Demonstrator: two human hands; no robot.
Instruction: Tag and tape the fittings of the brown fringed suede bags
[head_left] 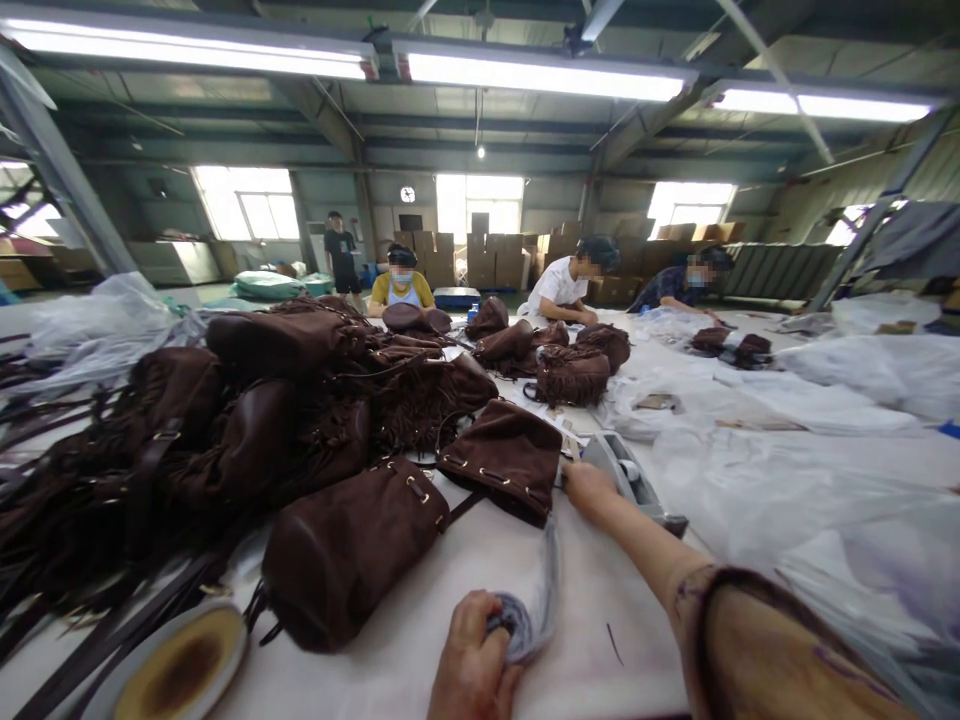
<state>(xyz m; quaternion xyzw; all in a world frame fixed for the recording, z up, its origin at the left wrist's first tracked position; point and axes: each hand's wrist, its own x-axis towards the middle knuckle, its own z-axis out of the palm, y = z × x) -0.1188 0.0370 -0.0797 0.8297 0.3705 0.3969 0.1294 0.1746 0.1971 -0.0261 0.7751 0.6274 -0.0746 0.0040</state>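
Note:
My left hand [472, 665] is closed near the table's front edge, gripping a crumpled grey-white plastic wrapper [529, 610]. My right hand [585, 490] stretches forward across the white table [600, 640]. It rests between a brown suede bucket bag [506, 458] and a grey tray-like tool [626, 475]; its fingers are hidden behind the hand. A larger brown suede bag [349, 545] lies on its side just left of my left hand.
A big heap of brown fringed bags [225, 420] fills the left half of the table. Clear plastic bags [787, 470] cover the right. A round yellow-brown disc [184, 665] lies front left. Three seated people [566, 285] work at the far end, one stands behind.

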